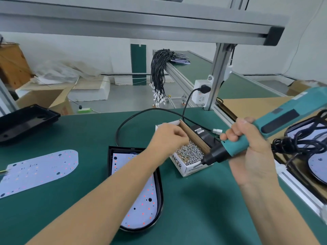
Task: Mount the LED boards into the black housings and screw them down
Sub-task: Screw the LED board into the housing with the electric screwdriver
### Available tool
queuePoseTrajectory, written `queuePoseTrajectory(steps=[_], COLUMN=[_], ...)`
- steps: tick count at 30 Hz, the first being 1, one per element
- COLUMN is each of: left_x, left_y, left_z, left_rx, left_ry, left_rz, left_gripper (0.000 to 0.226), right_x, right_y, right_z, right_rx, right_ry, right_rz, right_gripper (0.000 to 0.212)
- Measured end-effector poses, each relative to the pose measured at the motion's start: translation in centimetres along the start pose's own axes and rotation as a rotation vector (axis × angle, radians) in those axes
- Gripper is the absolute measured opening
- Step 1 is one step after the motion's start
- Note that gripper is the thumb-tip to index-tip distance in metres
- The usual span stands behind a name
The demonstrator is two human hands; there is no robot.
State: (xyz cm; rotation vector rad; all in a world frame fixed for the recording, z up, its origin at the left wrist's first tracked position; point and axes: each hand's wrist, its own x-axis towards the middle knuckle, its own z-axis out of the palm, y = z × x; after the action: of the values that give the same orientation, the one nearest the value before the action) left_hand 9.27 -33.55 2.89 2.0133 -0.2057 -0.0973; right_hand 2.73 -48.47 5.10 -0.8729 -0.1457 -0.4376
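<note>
Head view | left hand (168, 138) fingers curled into screws (192, 152) in box | right hand (247, 147) grips screwdriver (265, 131)

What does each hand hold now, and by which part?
The right hand grips the electric screwdriver around its teal body. The left hand reaches into the screw box; whether it holds a screw cannot be told.

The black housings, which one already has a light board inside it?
The black housing under the left forearm: a white LED board lies in it. The housing at the table's far left edge holds none.
</note>
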Motion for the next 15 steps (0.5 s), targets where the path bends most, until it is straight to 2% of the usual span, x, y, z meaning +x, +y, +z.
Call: queuePoseTrajectory(steps=[2, 6, 9, 15], left_x=[-1.7, -5.6, -8.2, -11.3], left_y=[-0.1, -1.2, -2.0, -2.7], left_z=[-2.2, -5.9, -7.4, -8.2], left_rx=[-0.381, -0.785, -0.893, -0.901], left_ry=[-0.013, -0.055, -0.043, 0.006], left_rz=[-0.105, -0.208, -0.201, -0.174], left_gripper=[0.019, 0.015, 0.021, 0.018], right_x=[-0.1, -0.5, -0.8, -1.7], right_y=[0.1, 0.8, 1.2, 2.0], right_z=[0.5, 2.1, 3.7, 6.8], right_rx=[0.03, 0.121, 0.18, 0.26], right_ry=[-0.008, -0.052, -0.102, -0.134], right_rz=[0.016, 0.045, 0.066, 0.064], right_gripper=[0.022, 0.021, 0.023, 0.021])
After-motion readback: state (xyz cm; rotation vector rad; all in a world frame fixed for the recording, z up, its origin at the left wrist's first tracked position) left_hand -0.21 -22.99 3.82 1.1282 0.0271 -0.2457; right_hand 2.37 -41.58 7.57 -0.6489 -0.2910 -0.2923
